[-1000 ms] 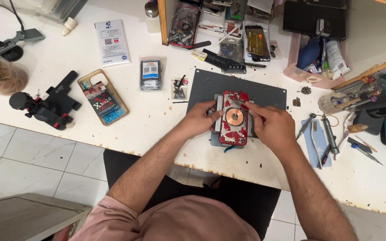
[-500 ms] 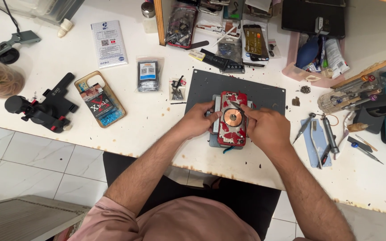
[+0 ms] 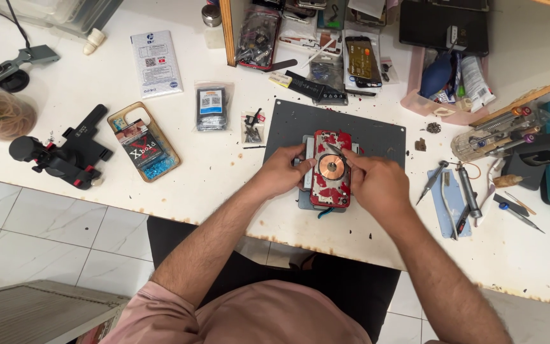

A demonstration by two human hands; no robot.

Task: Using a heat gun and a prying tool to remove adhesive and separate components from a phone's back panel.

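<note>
Phone (image 3: 330,171) with red back and copper coil on my grey mat (image 3: 377,130), left hand (image 3: 282,171) gripping its nine o'clock edge, right hand (image 3: 373,185) at three o'clock pinching thin metal tool (image 3: 334,150) over the coil.

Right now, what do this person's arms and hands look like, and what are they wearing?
Both forearms are bare and hairy. The left hand and right hand wear no gloves, and no rings or watch show from this angle. A pink short-sleeved shirt covers the shoulders, with the sleeves ending above the elbows.
</note>
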